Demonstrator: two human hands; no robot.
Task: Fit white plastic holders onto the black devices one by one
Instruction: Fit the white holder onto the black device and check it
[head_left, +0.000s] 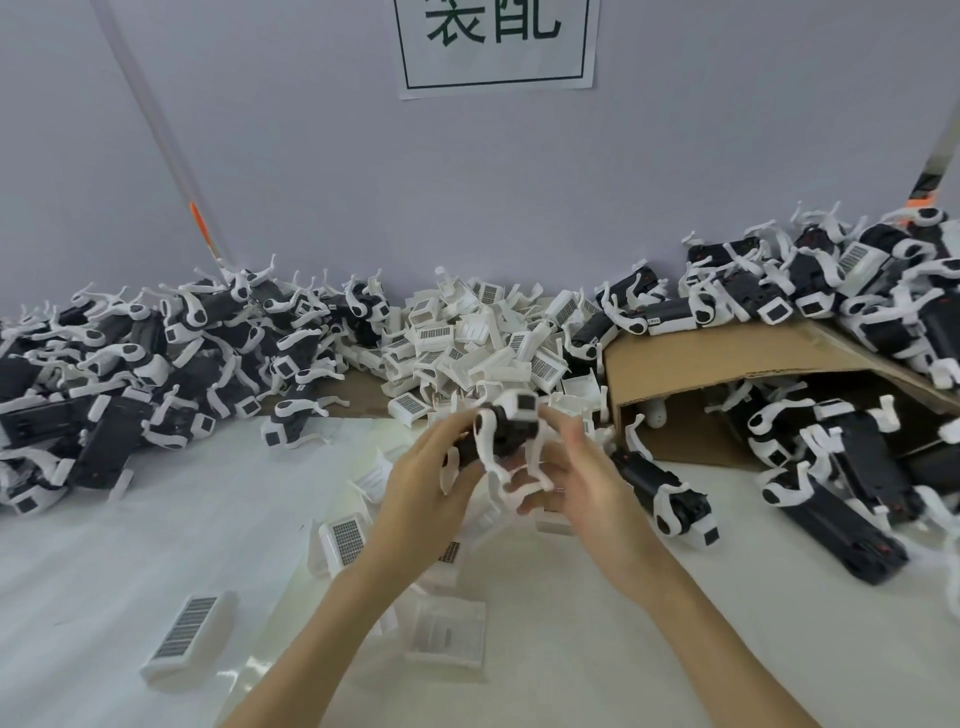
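Above the middle of the table I hold one black device (506, 434) with white arms and a white holder (523, 407) on its far end. My left hand (423, 488) grips the device's body from the left. My right hand (576, 475) is at its right side, fingers by the white arms; the picture is blurred there, so the hold cannot be told exactly. Behind the device lies a pile of loose white holders (467, 338). Several more white holders (345, 535) lie on the white table (104, 571) near my arms.
A heap of black devices with holders (130, 364) fills the left. More black devices (841, 291) lie on and inside a tipped cardboard box (727, 358) at the right, and one (660, 488) lies beside my right hand. A wall with a paper sign (496, 47) stands behind.
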